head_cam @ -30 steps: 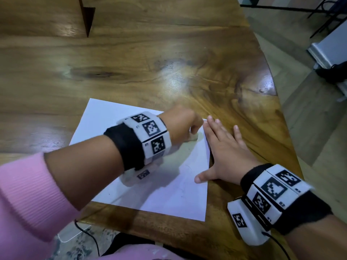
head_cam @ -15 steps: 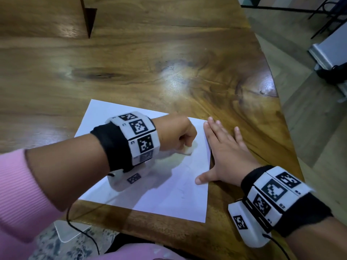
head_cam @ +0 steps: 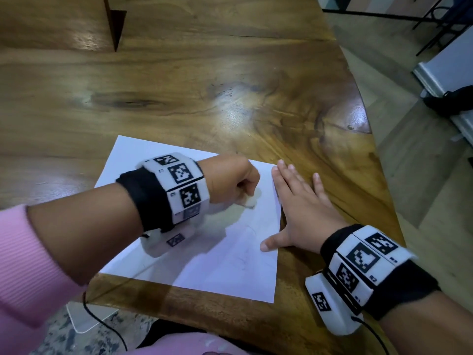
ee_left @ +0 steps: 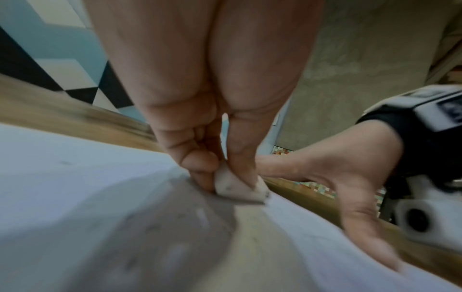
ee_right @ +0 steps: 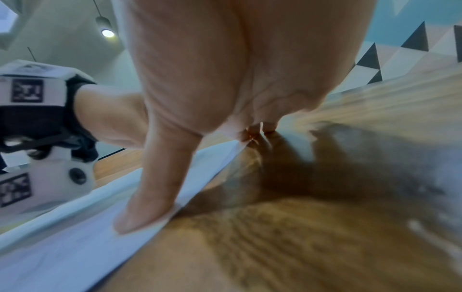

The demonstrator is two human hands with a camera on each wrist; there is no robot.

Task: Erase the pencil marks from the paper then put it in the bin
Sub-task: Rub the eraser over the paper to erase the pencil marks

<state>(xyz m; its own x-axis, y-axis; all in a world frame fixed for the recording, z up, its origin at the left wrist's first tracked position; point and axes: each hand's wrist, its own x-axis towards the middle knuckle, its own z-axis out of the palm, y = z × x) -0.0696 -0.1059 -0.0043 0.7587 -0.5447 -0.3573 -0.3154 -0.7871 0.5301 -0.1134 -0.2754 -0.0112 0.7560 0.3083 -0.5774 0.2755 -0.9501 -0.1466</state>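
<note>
Lying flat near the table (head_cam: 230, 73) front edge: the paper (head_cam: 217, 272), long axis from 10 toward 4 o'clock. At its 2 o'clock corner, left hand (head_cam: 230, 180) curled, pinching a white eraser (ee_left: 237, 187) pressed onto the sheet. Faint pencil marks (head_cam: 245, 252) at 5 o'clock from the eraser, nearer the left hand, probably the next spot to rub. Further right, right hand (head_cam: 302, 213) spread flat, thumb (ee_right: 147, 201) pinning the right edge. No bin visible.

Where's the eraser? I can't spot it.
Pinched in the left hand, the eraser presses on the paper near its right edge, beside the right hand.
</note>
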